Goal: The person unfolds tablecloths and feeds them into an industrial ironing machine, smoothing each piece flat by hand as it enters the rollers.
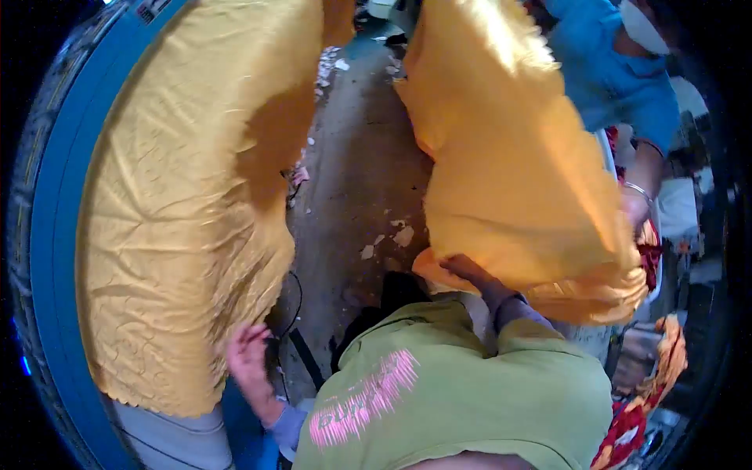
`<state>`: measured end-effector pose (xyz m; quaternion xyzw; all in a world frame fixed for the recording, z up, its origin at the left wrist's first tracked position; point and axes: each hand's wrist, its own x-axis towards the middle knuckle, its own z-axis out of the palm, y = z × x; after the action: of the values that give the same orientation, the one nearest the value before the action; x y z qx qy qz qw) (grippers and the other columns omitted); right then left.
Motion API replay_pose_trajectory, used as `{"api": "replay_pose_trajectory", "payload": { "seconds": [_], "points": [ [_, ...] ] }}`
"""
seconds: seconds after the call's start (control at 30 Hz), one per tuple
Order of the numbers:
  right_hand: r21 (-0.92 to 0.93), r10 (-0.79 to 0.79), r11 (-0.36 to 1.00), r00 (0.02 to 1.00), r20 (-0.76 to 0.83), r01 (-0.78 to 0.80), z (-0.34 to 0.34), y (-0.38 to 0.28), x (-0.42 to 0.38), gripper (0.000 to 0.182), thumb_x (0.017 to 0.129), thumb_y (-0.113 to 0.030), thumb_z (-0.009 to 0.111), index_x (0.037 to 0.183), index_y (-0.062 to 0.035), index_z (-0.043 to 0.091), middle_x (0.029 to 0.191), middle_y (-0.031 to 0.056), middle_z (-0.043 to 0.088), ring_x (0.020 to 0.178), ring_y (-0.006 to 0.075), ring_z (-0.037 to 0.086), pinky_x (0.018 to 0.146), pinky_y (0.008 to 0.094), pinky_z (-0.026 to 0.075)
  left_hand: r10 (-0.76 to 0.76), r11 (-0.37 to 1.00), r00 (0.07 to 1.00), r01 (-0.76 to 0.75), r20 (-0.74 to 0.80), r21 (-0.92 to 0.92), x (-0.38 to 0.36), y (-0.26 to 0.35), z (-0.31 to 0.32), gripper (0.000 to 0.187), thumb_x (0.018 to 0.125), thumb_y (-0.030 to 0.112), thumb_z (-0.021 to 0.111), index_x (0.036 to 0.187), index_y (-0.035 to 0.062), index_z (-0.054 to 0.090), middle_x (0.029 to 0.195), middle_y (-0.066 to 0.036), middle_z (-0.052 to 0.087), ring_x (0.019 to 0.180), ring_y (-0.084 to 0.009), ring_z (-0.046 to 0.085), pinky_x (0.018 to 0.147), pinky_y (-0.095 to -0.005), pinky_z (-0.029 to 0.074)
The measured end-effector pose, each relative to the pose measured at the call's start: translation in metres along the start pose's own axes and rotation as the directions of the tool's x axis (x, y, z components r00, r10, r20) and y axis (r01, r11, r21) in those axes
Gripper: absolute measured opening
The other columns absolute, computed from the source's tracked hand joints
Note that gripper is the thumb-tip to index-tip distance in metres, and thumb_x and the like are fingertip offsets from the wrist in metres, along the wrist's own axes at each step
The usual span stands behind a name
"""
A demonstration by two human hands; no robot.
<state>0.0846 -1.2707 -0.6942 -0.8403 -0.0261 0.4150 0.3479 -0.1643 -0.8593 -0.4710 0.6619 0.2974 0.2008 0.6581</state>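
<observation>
A gold-yellow cloth (157, 196) with an embossed pattern and scalloped edge lies over a blue surface on my left and hangs off its inner side. My left hand (249, 362) is beside the lower inner edge of this cloth, slightly blurred, fingers apart and partly bent. On my right, a wide orange-yellow cloth (509, 172) hangs in folds. My right hand (470, 272) is closed on its near edge, the fingers partly hidden in the fabric.
At the upper right, a person in a blue top (619, 86) stands behind the orange-yellow cloth, one hand (636, 207) by its far side. Scraps (403, 235) litter the floor (352, 172) between the cloths. Red and orange fabric (627, 423) sits at lower right. A dark cable (298, 301) hangs near my left hand.
</observation>
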Motion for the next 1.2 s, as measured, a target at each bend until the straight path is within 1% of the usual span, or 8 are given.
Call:
{"api": "replay_pose_trajectory", "payload": {
  "seconds": [0.23, 0.47, 0.63, 0.73, 0.83, 0.93, 1.07, 1.2],
  "points": [
    [0.100, 0.486, 0.865, 0.768, -0.418, -0.492, -0.094, 0.117, -0.168, 0.028, 0.085, -0.033, 0.059, 0.090, -0.0055, 0.065, 0.084, 0.0106, 0.062, 0.081, 0.0202, 0.057, 0.076, 0.0344, 0.045, -0.128, 0.970, 0.651, -0.075, 0.748, 0.231, 0.048, 0.042, 0.132, 0.049, 0.077, 0.011, 0.070, 0.123, 0.0065, 0.052, 0.105, -0.012, 0.064, 0.096, -0.0199, 0.062, 0.082, -0.0306, 0.049],
    [-0.036, -0.168, 0.975, 0.624, -0.763, 0.219, -0.128, -0.080, -0.122, 0.024, 0.083, -0.030, 0.061, 0.090, -0.0066, 0.064, 0.081, 0.0112, 0.061, 0.079, 0.0222, 0.057, 0.074, 0.0361, 0.046, 0.048, 0.931, 0.319, -0.358, 0.947, 0.073, 0.034, 0.053, 0.230, 0.069, 0.078, 0.022, 0.071, 0.134, 0.0018, 0.036, 0.128, -0.021, 0.049, 0.114, -0.0306, 0.053, 0.096, -0.0358, 0.042],
    [-0.259, -0.748, 0.617, 0.450, -0.488, 0.743, -0.050, -0.257, -0.085, 0.022, 0.082, -0.027, 0.062, 0.090, -0.0074, 0.063, 0.080, 0.0116, 0.060, 0.077, 0.0236, 0.058, 0.073, 0.0373, 0.046, 0.247, 0.917, 0.696, -0.392, 0.674, 0.068, 0.039, 0.024, 0.262, 0.075, 0.071, 0.022, 0.074, 0.132, 0.0021, 0.036, 0.124, -0.021, 0.050, 0.110, -0.0312, 0.053, 0.093, -0.0369, 0.042],
    [-0.216, -0.867, 0.430, 0.334, -0.371, 0.877, 0.007, -0.318, -0.081, 0.020, 0.081, -0.026, 0.062, 0.090, -0.0079, 0.062, 0.079, 0.0118, 0.059, 0.076, 0.0244, 0.058, 0.073, 0.0380, 0.046, 0.135, 0.991, 0.824, -0.100, 0.550, -0.093, 0.040, -0.090, 0.233, 0.049, 0.081, 0.025, 0.064, 0.122, 0.0019, 0.048, 0.114, -0.011, 0.056, 0.105, -0.0252, 0.055, 0.092, -0.0379, 0.044],
    [0.068, -0.855, 0.373, 0.371, -0.363, 0.925, 0.043, -0.356, -0.086, 0.019, 0.080, -0.025, 0.063, 0.090, -0.0084, 0.062, 0.078, 0.0120, 0.059, 0.075, 0.0253, 0.058, 0.072, 0.0387, 0.047, 0.153, 0.968, 0.978, -0.120, 0.139, -0.220, 0.061, -0.073, 0.201, 0.038, 0.086, 0.025, 0.055, 0.116, 0.0021, 0.051, 0.111, -0.010, 0.057, 0.100, -0.0227, 0.056, 0.090, -0.0367, 0.045],
    [0.887, -0.668, 0.326, 0.744, -0.029, 0.328, 0.038, -0.354, -0.094, 0.023, 0.082, -0.023, 0.063, 0.098, -0.0057, 0.059, 0.086, 0.0049, 0.062, 0.078, 0.0180, 0.059, 0.074, 0.0320, 0.049, 0.107, 0.921, 0.939, -0.218, -0.328, -0.324, 0.068, -0.045, 0.168, 0.031, 0.092, 0.025, 0.047, 0.110, 0.0023, 0.055, 0.107, -0.009, 0.057, 0.095, -0.0203, 0.057, 0.087, -0.0355, 0.047],
    [0.965, -0.595, 0.067, 0.766, 0.243, -0.254, 0.000, -0.326, -0.033, 0.028, 0.085, -0.024, 0.059, 0.105, -0.0032, 0.057, 0.095, 0.0078, 0.063, 0.086, 0.0199, 0.062, 0.078, 0.0335, 0.051, 0.391, 0.916, 0.745, -0.374, -0.540, 0.147, 0.020, -0.020, 0.146, 0.024, 0.089, 0.022, 0.052, 0.094, -0.0008, 0.057, 0.091, -0.007, 0.060, 0.084, -0.0155, 0.057, 0.074, -0.0305, 0.048],
    [0.918, -0.623, 0.160, 0.684, 0.380, -0.364, -0.019, -0.253, 0.019, 0.027, 0.091, -0.022, 0.048, 0.109, -0.0034, 0.057, 0.102, 0.0065, 0.064, 0.093, 0.0182, 0.061, 0.086, 0.0342, 0.049, 0.507, 0.820, 0.698, -0.209, -0.505, 0.533, -0.037, -0.038, 0.186, 0.010, 0.082, 0.011, 0.058, 0.084, 0.0011, 0.059, 0.080, -0.004, 0.061, 0.074, -0.0135, 0.056, 0.069, -0.0273, 0.047]
  ]
}}
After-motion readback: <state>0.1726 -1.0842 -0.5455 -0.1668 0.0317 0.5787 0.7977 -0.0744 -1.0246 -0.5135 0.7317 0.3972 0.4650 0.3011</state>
